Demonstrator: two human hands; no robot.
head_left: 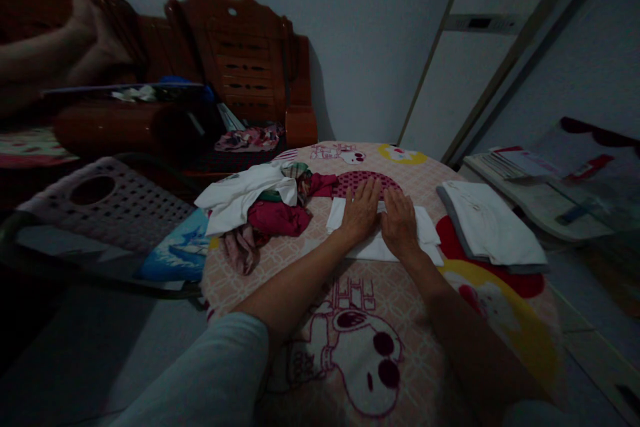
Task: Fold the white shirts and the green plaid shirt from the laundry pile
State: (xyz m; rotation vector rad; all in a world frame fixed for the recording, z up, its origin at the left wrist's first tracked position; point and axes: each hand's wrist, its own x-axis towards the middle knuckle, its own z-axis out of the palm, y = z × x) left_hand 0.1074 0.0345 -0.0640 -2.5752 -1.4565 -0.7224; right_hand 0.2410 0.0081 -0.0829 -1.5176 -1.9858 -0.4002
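Note:
A white cloth (363,250) lies flattened on the round table's patterned cover (280,267). My left hand (361,212) rests flat on its left part, fingers stretched forward. Beside it my right hand (400,221) lies palm down on the same cloth, its fingers also extended. Just beyond the fingertips is a dark pink patch with dots (367,181). A loose heap of clothes sits to the left, with a white garment (250,193) on top and a crimson one (280,217) below. To the right, a folded white garment (495,220) lies on a grey one (457,220).
A woven chair (115,197) with a blue cushion (175,250) stands left of the table. Behind it is a wooden bench (240,60), with a person's bare legs (75,47) at the far left. Papers lie on a side shelf (540,213) at right.

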